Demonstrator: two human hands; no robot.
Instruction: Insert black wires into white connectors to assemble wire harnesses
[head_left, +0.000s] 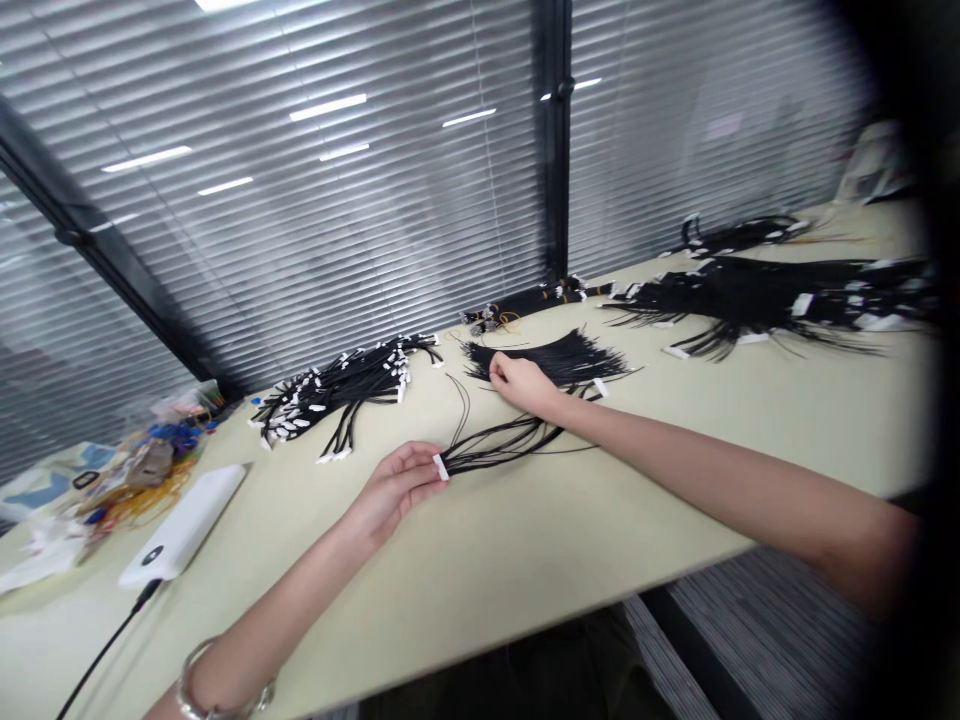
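Between the fingers of my left hand (pixel 405 482) is a white connector (pixel 441 467), from which several black wires (pixel 499 445) fan out to the right. Their far ends pass under my right forearm, near another white connector (pixel 601 387). My right hand (pixel 517 380) is closed, thumb and fingertips together, at the left part of a flat bundle of loose black wires (pixel 574 355). What its fingertips hold is too small to make out.
A heap of black cables with white connectors (pixel 337 390) lies behind my left hand. More cable bundles (pixel 750 290) spread at the right back. A white power bank (pixel 184 525) with a cord and a cluttered pile (pixel 154 465) sit at left.
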